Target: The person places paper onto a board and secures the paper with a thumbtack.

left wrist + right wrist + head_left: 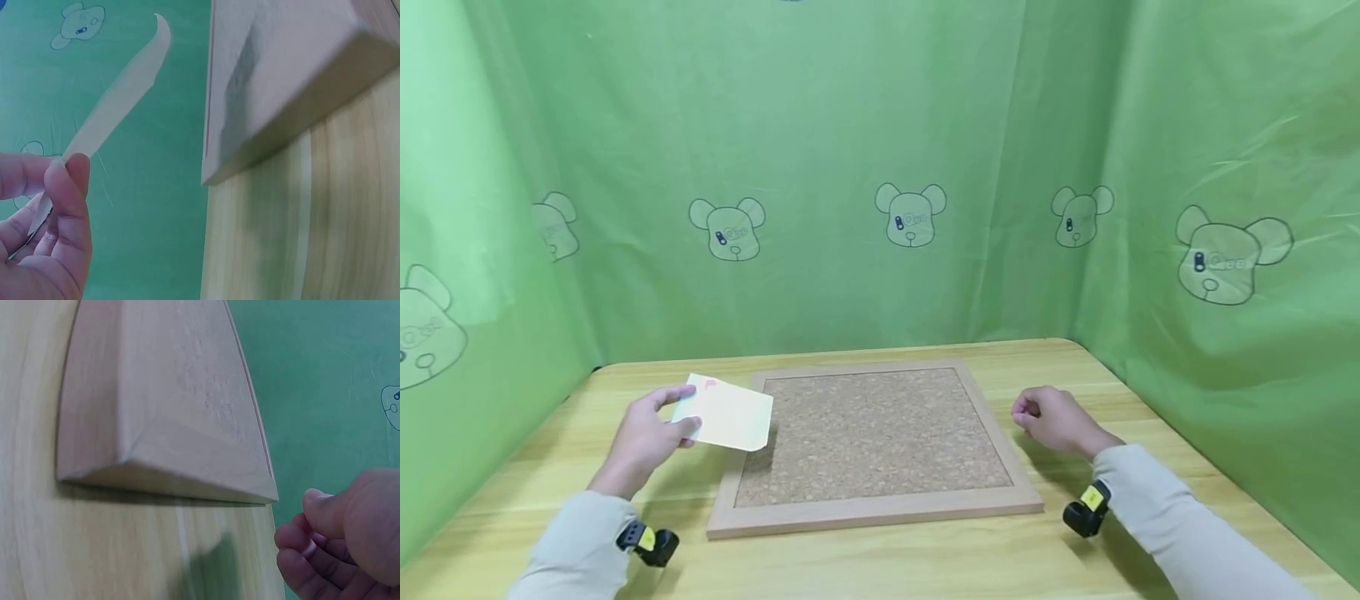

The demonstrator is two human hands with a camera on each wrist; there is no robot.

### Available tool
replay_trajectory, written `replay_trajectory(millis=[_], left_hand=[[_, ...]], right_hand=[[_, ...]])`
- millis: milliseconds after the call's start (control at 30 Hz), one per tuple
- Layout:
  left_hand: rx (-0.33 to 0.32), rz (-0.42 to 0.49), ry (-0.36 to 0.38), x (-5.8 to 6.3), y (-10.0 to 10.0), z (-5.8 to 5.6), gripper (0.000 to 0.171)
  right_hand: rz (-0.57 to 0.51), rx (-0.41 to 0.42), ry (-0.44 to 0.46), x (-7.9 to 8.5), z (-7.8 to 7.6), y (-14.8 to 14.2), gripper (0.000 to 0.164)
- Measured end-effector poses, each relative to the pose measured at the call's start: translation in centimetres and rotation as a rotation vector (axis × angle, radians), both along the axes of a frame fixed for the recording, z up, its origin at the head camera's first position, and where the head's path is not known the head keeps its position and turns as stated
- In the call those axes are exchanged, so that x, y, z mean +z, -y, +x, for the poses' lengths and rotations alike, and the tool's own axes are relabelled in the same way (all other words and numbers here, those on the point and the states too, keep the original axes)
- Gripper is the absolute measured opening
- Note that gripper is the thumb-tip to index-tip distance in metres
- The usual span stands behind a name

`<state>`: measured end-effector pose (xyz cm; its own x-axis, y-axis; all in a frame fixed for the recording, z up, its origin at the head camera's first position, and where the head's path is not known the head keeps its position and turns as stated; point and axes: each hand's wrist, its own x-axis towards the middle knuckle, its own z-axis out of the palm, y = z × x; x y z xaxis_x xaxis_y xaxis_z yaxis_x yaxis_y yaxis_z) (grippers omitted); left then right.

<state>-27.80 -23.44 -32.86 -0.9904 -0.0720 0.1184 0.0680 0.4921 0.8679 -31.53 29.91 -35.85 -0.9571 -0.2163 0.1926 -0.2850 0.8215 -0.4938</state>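
Note:
My left hand pinches a pale sheet of paper between thumb and fingers, above the left edge of a wood-framed cork board. A small red mark shows near the sheet's upper left. Seen in the left wrist view, the paper is nearly edge-on and its far end curls. To the right of the board, apart from its frame, is my right hand. Its fingers are loosely curled beside the thumb, and I see nothing held there.
The board lies flat on a light wooden table, its raised frame standing above the tabletop. Green curtains with bear-head drawings surround the table at the back and sides. Each wrist carries a small black camera.

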Motion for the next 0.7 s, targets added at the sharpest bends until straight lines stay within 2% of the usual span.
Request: replay_trajectory(millis=[333,533,700], left_hand=[[-0.021,0.072,0.006,0.4,-1.5,-0.3,0.054],[-0.011,0.133,0.007,0.3,-2.5,-0.7,0.054],[-0.011,0.149,0.005,0.1,-3.2,-1.0,0.052]], right_hand=[[-0.032,0.000,0.025,0.2,-0.2,0.6,0.006],[-0.049,0.008,0.011,0.1,-0.4,0.8,0.005],[-0.058,0.010,-0.006,-0.1,-0.5,1.1,0.005]])
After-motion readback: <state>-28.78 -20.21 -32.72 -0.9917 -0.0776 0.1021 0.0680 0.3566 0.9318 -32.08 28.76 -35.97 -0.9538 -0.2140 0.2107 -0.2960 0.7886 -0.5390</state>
